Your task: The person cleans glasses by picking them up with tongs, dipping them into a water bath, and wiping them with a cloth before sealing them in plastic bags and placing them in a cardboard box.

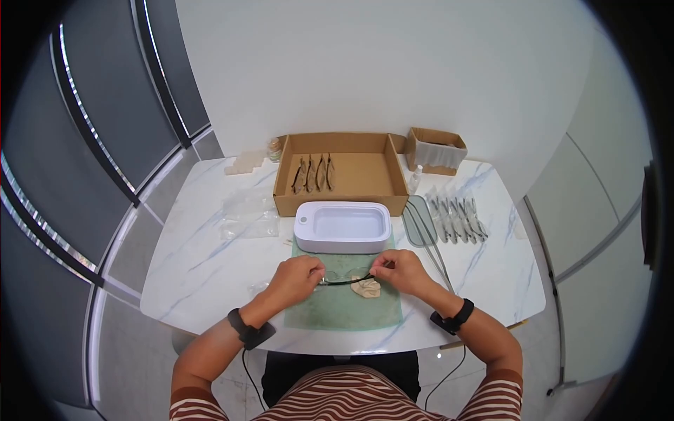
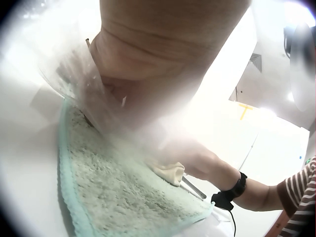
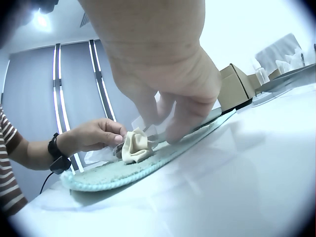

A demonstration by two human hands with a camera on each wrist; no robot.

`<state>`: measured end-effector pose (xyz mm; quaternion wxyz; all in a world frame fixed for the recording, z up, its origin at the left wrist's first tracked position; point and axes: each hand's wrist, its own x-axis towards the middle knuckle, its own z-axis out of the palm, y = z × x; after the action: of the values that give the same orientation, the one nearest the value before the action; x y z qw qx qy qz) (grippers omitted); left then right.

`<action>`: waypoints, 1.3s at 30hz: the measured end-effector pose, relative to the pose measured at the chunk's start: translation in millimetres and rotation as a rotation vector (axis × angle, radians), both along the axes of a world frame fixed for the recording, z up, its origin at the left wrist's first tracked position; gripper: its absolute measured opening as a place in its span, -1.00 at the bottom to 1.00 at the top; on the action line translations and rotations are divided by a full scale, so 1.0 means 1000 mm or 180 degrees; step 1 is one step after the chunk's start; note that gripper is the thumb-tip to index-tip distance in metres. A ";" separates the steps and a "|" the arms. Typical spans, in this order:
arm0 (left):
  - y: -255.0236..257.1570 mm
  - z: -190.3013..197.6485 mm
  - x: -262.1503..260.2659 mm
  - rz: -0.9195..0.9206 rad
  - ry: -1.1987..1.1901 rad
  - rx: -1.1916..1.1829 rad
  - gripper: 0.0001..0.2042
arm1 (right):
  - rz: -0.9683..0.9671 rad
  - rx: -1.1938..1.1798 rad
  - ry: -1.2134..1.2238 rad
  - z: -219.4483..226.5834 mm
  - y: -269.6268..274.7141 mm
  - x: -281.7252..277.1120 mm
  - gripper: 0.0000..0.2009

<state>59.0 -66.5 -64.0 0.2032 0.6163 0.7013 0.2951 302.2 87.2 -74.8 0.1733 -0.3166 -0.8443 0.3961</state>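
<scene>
Both hands hold a pair of eyeglasses (image 1: pixel 344 283) with a dark upper rim, low over a green towel mat (image 1: pixel 337 312). My left hand (image 1: pixel 298 276) pinches one end and my right hand (image 1: pixel 399 271) pinches the other between thumb and fingers. A crumpled cream cloth (image 1: pixel 366 288) lies on the mat just under the glasses, near the right hand. Clear plastic (image 2: pixel 81 74) shows close by the left hand in the left wrist view. Directly beyond the hands stands a white cleaning tub (image 1: pixel 342 247). The right wrist view mostly hides the glasses behind the right hand (image 3: pixel 168 94).
Behind the tub, a cardboard tray (image 1: pixel 365 175) holds several glasses. Clear plastic bags (image 1: pixel 249 216) lie at left. On the right are a grey tray (image 1: pixel 416 228), several wrapped glasses (image 1: pixel 456 219), a spray bottle (image 1: pixel 415 180) and a small lined box (image 1: pixel 437 156).
</scene>
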 end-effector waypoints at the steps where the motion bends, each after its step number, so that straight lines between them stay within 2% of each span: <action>1: 0.000 0.002 0.001 0.0027 -0.0065 0.0012 -0.82 | -0.0056 -0.0181 0.0101 0.003 -0.001 -0.001 -0.83; 5: 0.000 0.011 0.004 0.0203 -0.0326 0.0118 -0.82 | -0.0090 -0.0238 0.0228 0.033 -0.005 -0.005 -0.87; 7: 0.002 0.011 0.003 0.0186 -0.0922 0.0545 -0.83 | -0.0095 -0.0188 0.0608 0.060 -0.010 -0.008 -0.88; 8: 0.003 0.015 0.004 0.0185 -0.0913 0.0574 -0.83 | -0.0024 0.0032 0.0749 0.075 -0.012 -0.009 -0.88; 10: 0.002 0.030 0.013 0.0066 -0.1564 0.0963 -0.85 | 0.0102 0.0335 0.0901 0.101 -0.016 -0.011 -0.89; 11: 0.003 0.035 0.016 0.0055 -0.1558 0.0995 -0.85 | 0.0220 0.0612 0.1037 0.115 -0.020 -0.012 -0.89; 13: 0.004 0.044 0.025 -0.0009 -0.1995 0.1160 -0.85 | 0.0233 0.0596 0.0903 0.140 -0.028 -0.014 -0.89; 15: 0.006 0.051 0.033 -0.0051 -0.2236 0.1395 -0.84 | 0.0400 0.0989 0.1156 0.155 -0.033 -0.018 -0.91; 18: 0.007 0.065 0.043 -0.0055 -0.2610 0.1738 -0.82 | 0.0335 0.1063 0.1264 0.175 -0.043 -0.017 -0.89; 23: 0.010 0.080 0.048 0.0164 -0.3069 0.1960 -0.81 | 0.0110 0.0905 0.1598 0.164 -0.034 -0.015 -0.87; 25: 0.013 0.081 0.048 0.0199 -0.3302 0.1982 -0.83 | 0.0065 0.0507 0.1332 0.158 -0.031 -0.013 -0.82; 31: 0.016 0.078 0.051 0.0170 -0.3993 0.1934 -0.82 | 0.0285 0.0338 0.0868 0.141 -0.036 -0.019 -0.72; 39: 0.019 0.072 0.051 0.0092 -0.3901 0.1793 -0.81 | 0.0339 0.0550 0.1050 0.137 -0.036 -0.029 -0.73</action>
<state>109.9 -47.4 8.1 0.3919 0.3575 0.3638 0.7657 273.2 51.6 61.8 0.3147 -0.1862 -0.8509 0.3772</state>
